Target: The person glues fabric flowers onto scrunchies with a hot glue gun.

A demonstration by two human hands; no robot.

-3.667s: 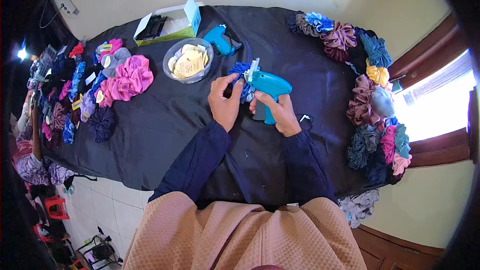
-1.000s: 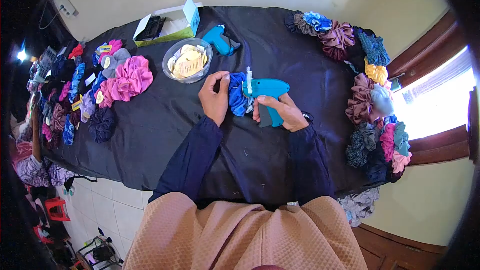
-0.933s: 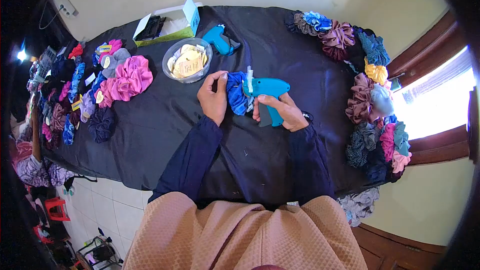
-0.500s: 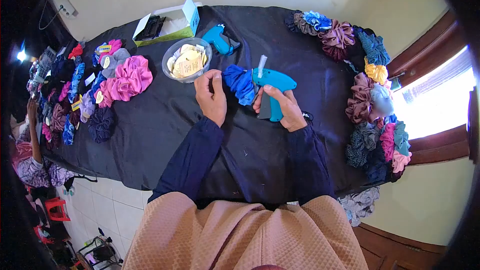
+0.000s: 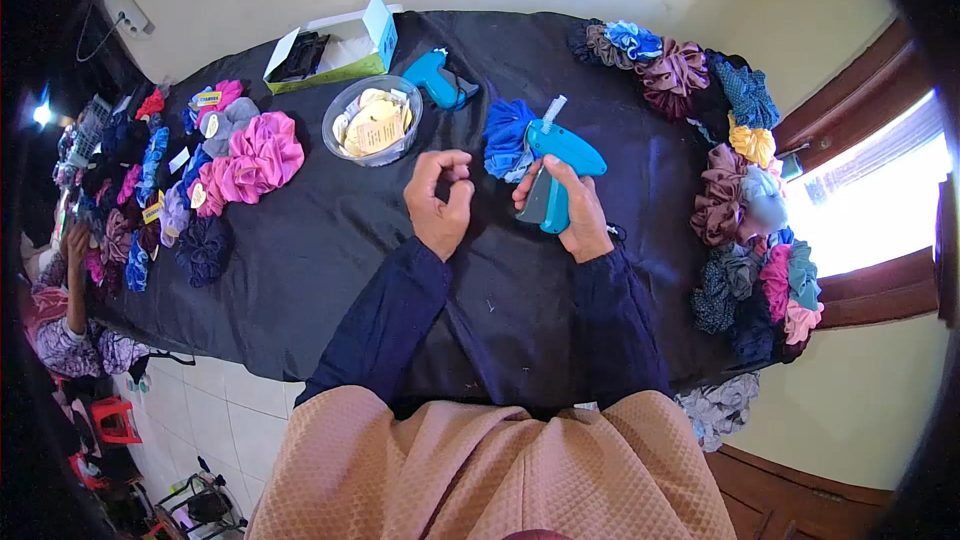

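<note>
While your right hand (image 5: 577, 215) wraps around the grip of a teal plastic tagging gun (image 5: 570, 150), its thumb lies along the side of the body and its fingers curl around the front of the handle. Rising from the gun's top near the nose is a narrow white strip of plastic fasteners (image 5: 554, 113). Directly at that nose sits a bright blue scrunchie of gathered fabric (image 5: 508, 138), left of the gun and over the smooth black tablecloth (image 5: 300, 310); you can't tell from here whether it rests on the cloth.

Your left hand (image 5: 438, 205) is near the scrunchie but apart from it, its fingers curled loosely and its thumb separate from the index finger, with nothing visible between them.

Beyond your left hand stands a round clear plastic tub (image 5: 375, 159) of cream paper tags (image 5: 378, 120). Just right of it lies a second teal tagging gun (image 5: 430, 75), and behind it an open green-and-white cardboard box (image 5: 345, 73). Colourful fabric scrunchies crowd both ends of the table, including a large pink satin one (image 5: 265, 157) on your left and a yellow one (image 5: 752, 144) on your right. At the far left, another person's arm (image 5: 76, 290) reaches to the pile.
</note>
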